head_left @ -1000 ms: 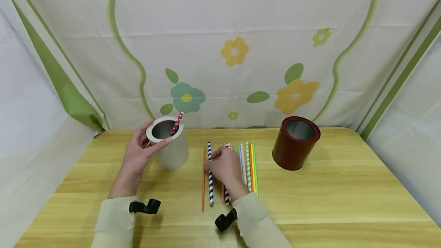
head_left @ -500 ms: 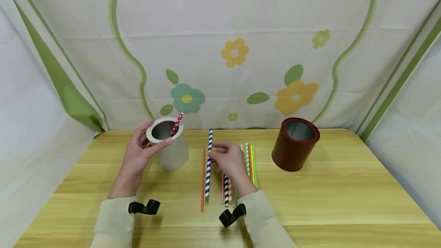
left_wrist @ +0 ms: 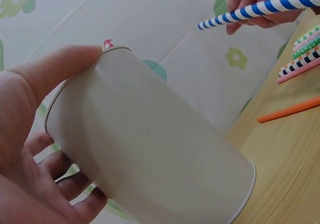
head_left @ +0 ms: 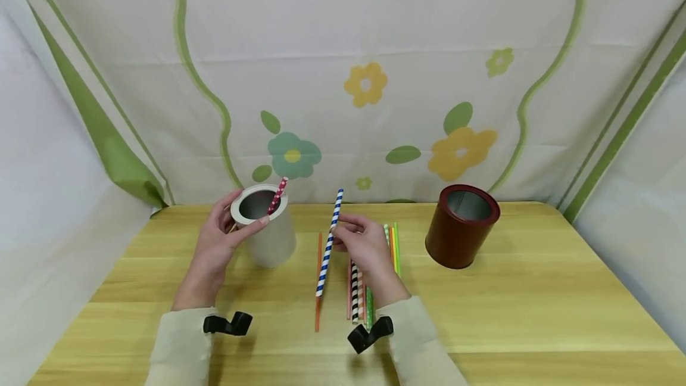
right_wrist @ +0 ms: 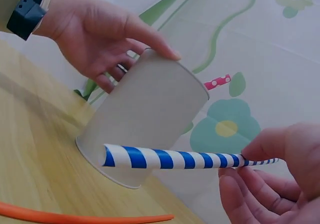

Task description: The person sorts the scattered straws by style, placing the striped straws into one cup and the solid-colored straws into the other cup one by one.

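Note:
My left hand [head_left: 213,249] grips the white can [head_left: 274,244] by its upper left side, thumb at the rim and fingers behind it. A red straw with white dots [head_left: 277,195] leans inside the can and pokes out over the rim. Between thumb and fingertips, my right hand [head_left: 368,250] pinches a blue-and-white striped paper straw [head_left: 324,267], raised off the table and tilted. In the right wrist view the straw's lower end [right_wrist: 117,156] points left, overlapping the can [right_wrist: 150,103]. An orange straw [head_left: 317,316] lies on the table beneath the striped one.
Right of the orange straw lies a row of straws, including a black-striped one [head_left: 355,299] and a green dotted one [head_left: 369,313], partly hidden by my right hand. A dark red can [head_left: 454,244] stands to the right. A flowered curtain [head_left: 321,100] hangs behind the wooden table [head_left: 536,302].
My right hand has picked the blue-and-white straw up from the table, lifting it and tilting its top to the right. The left hand has stayed on the white can.

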Action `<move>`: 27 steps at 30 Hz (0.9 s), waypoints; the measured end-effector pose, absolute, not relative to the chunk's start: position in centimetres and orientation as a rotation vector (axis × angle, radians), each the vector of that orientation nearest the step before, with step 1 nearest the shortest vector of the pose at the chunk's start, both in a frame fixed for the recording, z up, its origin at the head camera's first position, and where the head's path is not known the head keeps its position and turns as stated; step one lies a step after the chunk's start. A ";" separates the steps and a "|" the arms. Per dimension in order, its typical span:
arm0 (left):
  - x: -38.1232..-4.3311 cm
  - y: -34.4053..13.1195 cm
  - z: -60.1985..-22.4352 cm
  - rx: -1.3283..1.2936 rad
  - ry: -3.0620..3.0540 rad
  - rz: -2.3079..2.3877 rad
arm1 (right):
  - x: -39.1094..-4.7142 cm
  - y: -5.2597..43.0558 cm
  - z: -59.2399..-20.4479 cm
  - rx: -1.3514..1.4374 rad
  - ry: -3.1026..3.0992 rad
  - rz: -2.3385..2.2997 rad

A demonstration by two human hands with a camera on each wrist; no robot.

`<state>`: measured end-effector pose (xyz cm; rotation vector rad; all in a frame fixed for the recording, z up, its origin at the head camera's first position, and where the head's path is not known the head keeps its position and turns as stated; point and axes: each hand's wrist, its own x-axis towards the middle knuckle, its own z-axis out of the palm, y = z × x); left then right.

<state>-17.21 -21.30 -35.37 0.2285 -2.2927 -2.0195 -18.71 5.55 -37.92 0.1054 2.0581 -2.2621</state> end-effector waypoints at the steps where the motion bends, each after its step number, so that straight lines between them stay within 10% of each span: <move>1: -17.2 -21.3 -35.4 0.232 -2.297 -2.021 | -18.7 5.6 -37.9 0.104 2.054 -2.280; 27: -17.2 -21.3 -35.3 0.242 -2.295 -2.034 | -18.7 6.6 -36.6 0.111 1.977 -2.539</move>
